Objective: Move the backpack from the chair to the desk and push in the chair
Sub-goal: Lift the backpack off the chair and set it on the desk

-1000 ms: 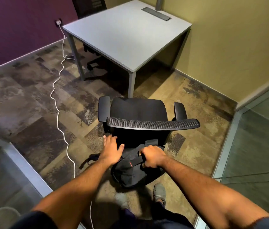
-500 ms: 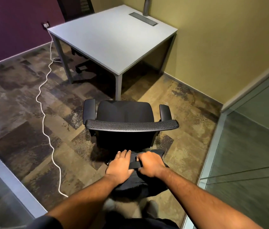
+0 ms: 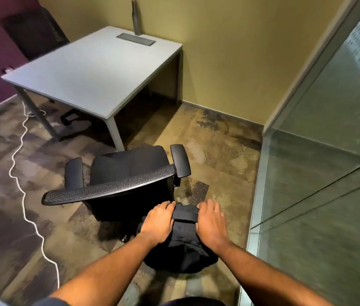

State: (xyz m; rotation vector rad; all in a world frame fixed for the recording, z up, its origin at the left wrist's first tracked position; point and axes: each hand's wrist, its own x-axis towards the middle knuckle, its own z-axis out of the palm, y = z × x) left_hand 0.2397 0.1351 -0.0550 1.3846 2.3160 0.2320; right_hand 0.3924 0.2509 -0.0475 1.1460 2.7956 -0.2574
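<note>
My left hand [image 3: 158, 221] and right hand [image 3: 210, 224] press in on either side of the black backpack [image 3: 183, 244], fingers [image 3: 163, 207] curled over its top edge beside the carry strap [image 3: 185, 215], so both are grasping the bag between them. The backpack hangs in front of me, behind the chair [image 3: 128, 173] and off its seat, which lies bare. I cannot tell whether the bag's underside touches the floor [image 3: 218, 151], since my forearms and the bag itself cover that spot. The chair stands turned at an angle, its mesh backrest toward me, its right armrest just beside the tabletop [image 3: 90, 71] leg; its base is mostly hidden under the seat and only one caster shows near my left wrist. To my right a glass partition [image 3: 320, 173] runs close along the bag, leaving a narrow strip of carpet between it and the chair. To the left the floor is open, crossed by a white cable [image 3: 23, 191] that snakes toward the wall. The tabletop's near corner is well ahead of the bag, its surface bare apart from a grey cable hatch [image 3: 136, 39] near the far edge. A second dark chair [image 3: 35, 34] behind it is blurred.
</note>
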